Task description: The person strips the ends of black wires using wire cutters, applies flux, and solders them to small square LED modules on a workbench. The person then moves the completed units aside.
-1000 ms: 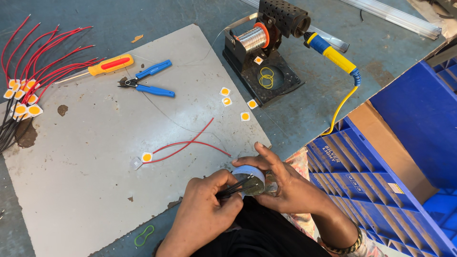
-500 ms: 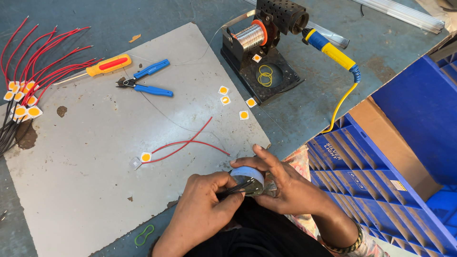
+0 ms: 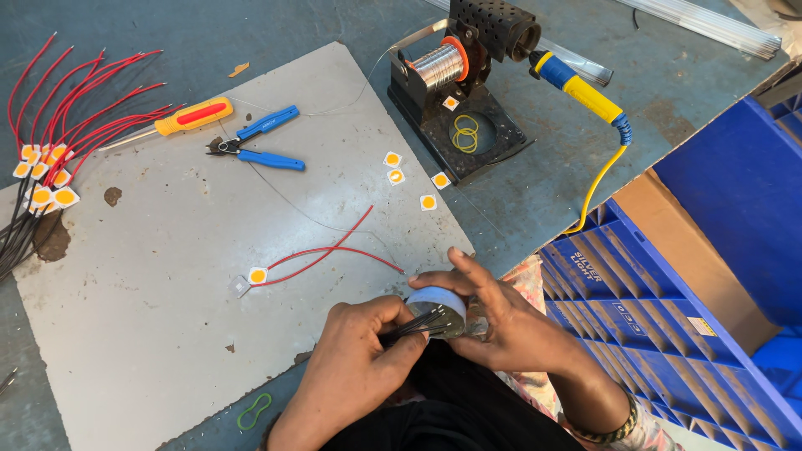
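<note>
At the far left edge of the bench a bundle of red wires point(image 3: 79, 108) fans out, each ending in a small white square with an orange centre, their long axis running from lower left up to upper right. Next along, on the grey metal sheet point(image 3: 167, 292), lies a screwdriver with a yellow and red handle point(image 3: 188, 117), its shaft pointing lower left, and just beside it blue-handled cutters point(image 3: 259, 146) with the jaws pointing left. Lower on the sheet a single red wire pair point(image 3: 330, 250) lies slantwise, joined at its left end to one white square chip point(image 3: 258, 276). A green rubber band point(image 3: 255, 411) sits near the bottom edge. At the near edge of the sheet the left hand point(image 3: 355, 367) is clenched around a thin bunch of dark wires point(image 3: 413, 324), which runs roughly level and points right into a small round white-topped part point(image 3: 436, 307). The right hand point(image 3: 510, 321) grasps that round part from the right, fingers curled over its top, so the part is held between both hands, just off the sheet's edge above the person's lap. Further back stands a black soldering stand point(image 3: 464, 92) with a solder spool, a yellow and blue soldering iron point(image 3: 581, 88) resting in it, handle pointing lower right. At the right sits a blue divided crate point(image 3: 668, 334).
</note>
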`<state>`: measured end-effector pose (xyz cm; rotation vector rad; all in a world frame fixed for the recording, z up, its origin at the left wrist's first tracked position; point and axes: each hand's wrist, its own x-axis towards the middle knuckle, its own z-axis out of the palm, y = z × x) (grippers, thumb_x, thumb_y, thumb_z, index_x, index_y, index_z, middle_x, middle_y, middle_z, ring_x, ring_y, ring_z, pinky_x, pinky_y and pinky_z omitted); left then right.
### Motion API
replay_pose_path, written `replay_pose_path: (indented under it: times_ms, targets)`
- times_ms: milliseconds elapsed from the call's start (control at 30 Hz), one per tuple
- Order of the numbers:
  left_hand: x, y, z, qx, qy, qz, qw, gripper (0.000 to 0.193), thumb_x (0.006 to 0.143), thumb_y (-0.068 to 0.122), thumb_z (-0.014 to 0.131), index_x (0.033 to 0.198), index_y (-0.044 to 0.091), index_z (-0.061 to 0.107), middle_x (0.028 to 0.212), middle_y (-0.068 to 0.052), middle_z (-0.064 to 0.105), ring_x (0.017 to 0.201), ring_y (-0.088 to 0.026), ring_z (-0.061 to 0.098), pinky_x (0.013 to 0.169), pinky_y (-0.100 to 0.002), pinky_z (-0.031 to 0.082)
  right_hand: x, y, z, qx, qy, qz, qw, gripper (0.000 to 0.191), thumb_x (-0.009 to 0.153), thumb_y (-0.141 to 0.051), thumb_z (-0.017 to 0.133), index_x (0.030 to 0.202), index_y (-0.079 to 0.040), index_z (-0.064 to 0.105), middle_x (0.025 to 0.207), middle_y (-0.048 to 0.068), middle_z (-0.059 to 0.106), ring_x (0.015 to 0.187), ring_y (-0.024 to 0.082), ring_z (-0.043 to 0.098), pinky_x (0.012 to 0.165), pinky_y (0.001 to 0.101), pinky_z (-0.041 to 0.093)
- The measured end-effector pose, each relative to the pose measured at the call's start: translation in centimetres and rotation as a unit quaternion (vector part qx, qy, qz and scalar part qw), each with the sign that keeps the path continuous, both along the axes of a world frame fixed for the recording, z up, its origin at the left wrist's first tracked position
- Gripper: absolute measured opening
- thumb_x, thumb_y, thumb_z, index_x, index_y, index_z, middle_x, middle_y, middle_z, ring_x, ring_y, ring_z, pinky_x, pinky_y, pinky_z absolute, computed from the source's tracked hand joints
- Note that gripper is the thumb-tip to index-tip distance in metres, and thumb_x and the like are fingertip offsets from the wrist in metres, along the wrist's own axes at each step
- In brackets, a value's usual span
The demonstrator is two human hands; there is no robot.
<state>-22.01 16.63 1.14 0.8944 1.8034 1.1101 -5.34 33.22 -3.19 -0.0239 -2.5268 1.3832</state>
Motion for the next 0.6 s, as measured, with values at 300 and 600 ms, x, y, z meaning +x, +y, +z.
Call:
replay_pose_path:
  times_ms: [300, 600]
  targets:
    - [0.4, 0.3, 1.1, -0.026, -0.007, 0.000, 1.000, 0.017, 0.082, 0.016, 0.071, 0.086, 0.000, 0.067, 0.060, -0.010, 0.069, 0.046, -0.013, 0.056, 0.046, -0.032, 0.044, 1.0, 1.1, 0.1, -0.036, 0.002, -0.013, 0.999, 0.118, 0.077, 0.007, 0.074, 0.165, -0.017, -0.001, 0.150, 0.017, 0.059, 0.137, 0.033, 0.062, 0.114, 0.0442, 0.047]
    - [0.8, 0.2, 1.8, 0.003, 0.014, -0.002, 1.000, 0.022, 0.091, 0.024, 0.067, 0.088, 0.003, 0.066, 0.055, -0.010, 0.061, 0.045, -0.014, 0.051, 0.045, -0.034, 0.039, 1.2, 1.3, 0.5, -0.026, 0.011, -0.014, 0.999, 0.120, 0.076, 0.007, 0.074, 0.165, -0.018, -0.003, 0.150, 0.018, 0.059, 0.138, 0.034, 0.061, 0.113, 0.0454, 0.047]
